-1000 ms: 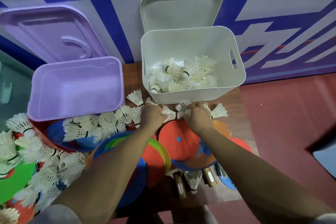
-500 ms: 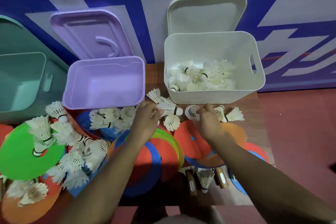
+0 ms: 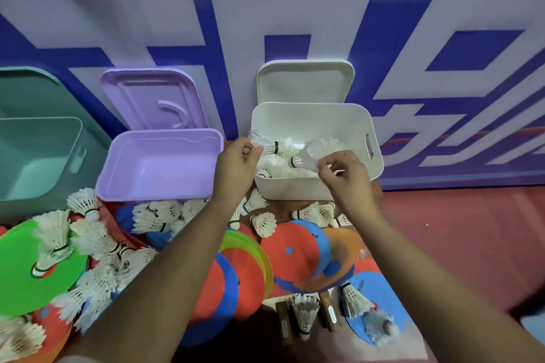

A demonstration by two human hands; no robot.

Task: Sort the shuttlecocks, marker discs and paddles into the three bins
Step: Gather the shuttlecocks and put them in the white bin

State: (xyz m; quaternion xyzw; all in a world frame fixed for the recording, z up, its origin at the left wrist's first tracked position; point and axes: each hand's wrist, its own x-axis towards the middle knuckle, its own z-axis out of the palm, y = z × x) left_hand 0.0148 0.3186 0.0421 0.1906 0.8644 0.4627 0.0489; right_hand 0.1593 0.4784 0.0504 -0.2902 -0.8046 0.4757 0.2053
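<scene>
Head view, the only one: L hand (image 3: 236,165) pinches a shuttlecock (image 3: 267,145) by its feather skirt btwn thumb & curled fingers, cork end pointing right, over the near-left corner of the white bin (image 3: 375,138). R hand (image 3: 343,174) does likewise w/ a second shuttlecock (image 3: 306,158): thumb & forefinger nip the skirt edge, other fingers loosely curled, cork toward the left. This one is motion-blurred. Both birdies hang above the bin's opening, clear of the heap (image 3: 295,174) of white shuttlecocks inside, so prob. abt to be let go. Holding by the skirt w/ the heavy cork free should let them fall w/out snagging, I'd judge. Both forearms reach fwd from the bottom edge, wrists a bit raised, hands near each other but apart. Bins stand in a row against the blue & white wall, w/ the white lid (image 3: 303,82) & purple lid (image 3: 153,100) propped behind, which keeps the openings free for quick drops. Purple bin (image 3: 118,186) shows nothing inside; teal bin (image 3: 38,156) likewise as far as visible. Plenty left to sort: loose shuttlecocks (image 3: 97,256) lie scattered over marker discs, e.g. a green disc (image 3: 17,268) & a red disc (image 3: 289,253). Paddle handles (image 3: 328,311) poke out at the near edge w/ one birdie btwn them. Early in the job, by my reckoning.
</scene>
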